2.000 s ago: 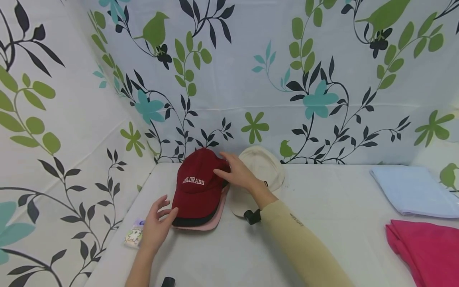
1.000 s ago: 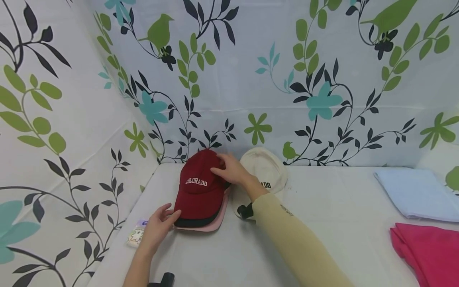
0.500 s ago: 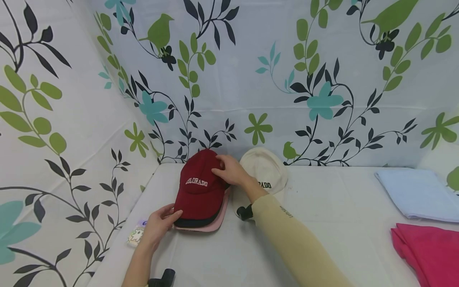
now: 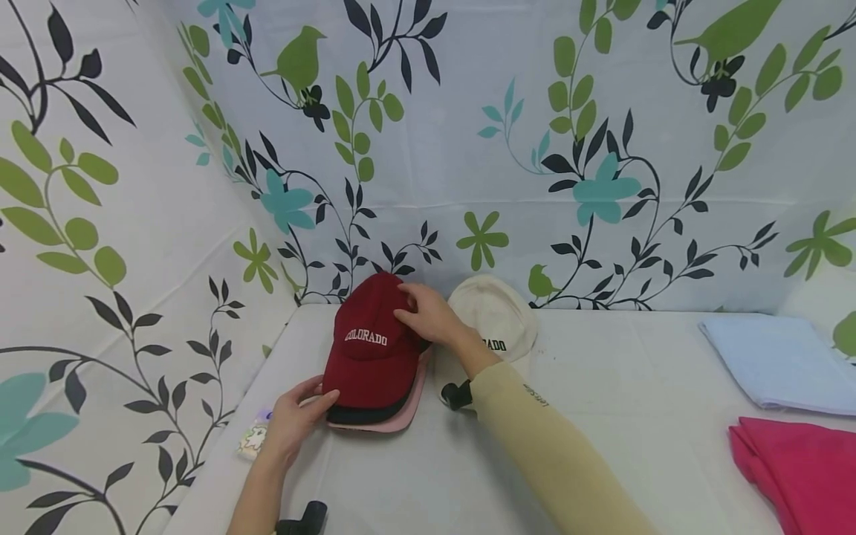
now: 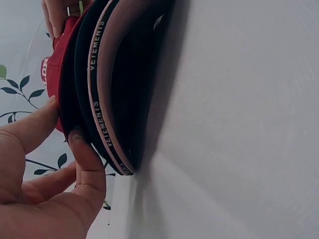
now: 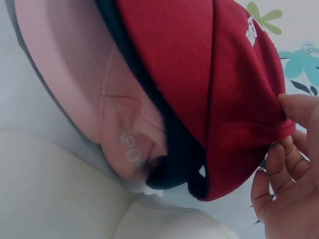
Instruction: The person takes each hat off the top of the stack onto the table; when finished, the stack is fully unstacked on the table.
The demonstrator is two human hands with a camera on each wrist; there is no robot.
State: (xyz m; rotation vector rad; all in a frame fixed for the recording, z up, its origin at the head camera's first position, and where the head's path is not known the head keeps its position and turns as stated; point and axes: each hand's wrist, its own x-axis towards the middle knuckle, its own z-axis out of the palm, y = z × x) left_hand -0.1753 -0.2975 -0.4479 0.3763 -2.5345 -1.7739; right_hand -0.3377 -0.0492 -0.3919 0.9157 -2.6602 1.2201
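A red baseball cap (image 4: 374, 379) lettered COLORADO tops a stack at the table's back left. Beneath it show the brims of a dark cap (image 4: 371, 414) and a pink cap (image 4: 409, 407). My left hand (image 4: 294, 416) pinches the red brim at its left corner, one finger under the edge in the left wrist view. Fingers and thumb of my right hand (image 4: 433, 318) pinch the fabric of the red crown on its right side, as the right wrist view shows. Below the red cap there, the pink cap (image 6: 75, 64) and dark cap (image 6: 174, 144) sit nested.
A cream cap (image 4: 491, 308) stands right of the stack, partly behind my right forearm. Left of my left hand lies a small printed packet (image 4: 254, 438). Folded light blue cloth (image 4: 769, 357) and pink-red cloth (image 4: 796, 461) lie at the right. A patterned curtain (image 4: 428, 148) backs the table.
My left fingers have moved from beside the brim to a pinch on it. My right fingers have drawn together on the crown. The red cap has shifted slightly up and left.
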